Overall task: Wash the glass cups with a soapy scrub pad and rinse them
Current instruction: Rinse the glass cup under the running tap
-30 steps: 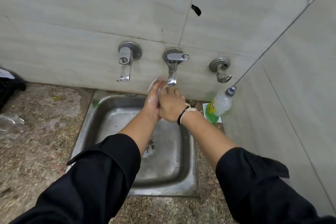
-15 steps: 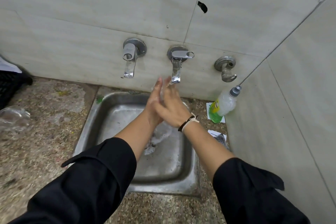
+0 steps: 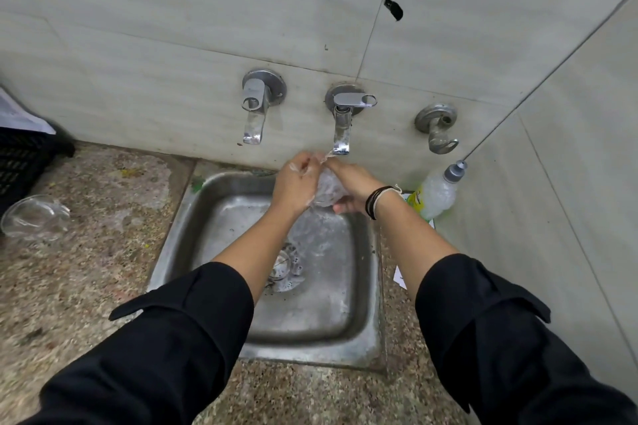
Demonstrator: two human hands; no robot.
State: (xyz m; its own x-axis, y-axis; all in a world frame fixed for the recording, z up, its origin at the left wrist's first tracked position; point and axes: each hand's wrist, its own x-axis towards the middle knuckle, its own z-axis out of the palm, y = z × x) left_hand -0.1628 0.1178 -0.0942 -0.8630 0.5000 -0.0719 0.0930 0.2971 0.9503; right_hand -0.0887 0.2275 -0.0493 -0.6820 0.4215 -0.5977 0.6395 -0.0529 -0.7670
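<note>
Both hands at middle tap | your left hand and right hand fingers grip glass cup | held under stream over sink to rinse

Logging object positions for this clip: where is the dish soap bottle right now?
In the head view, the dish soap bottle leans in the corner right of the sink, beyond the right hand.
</note>
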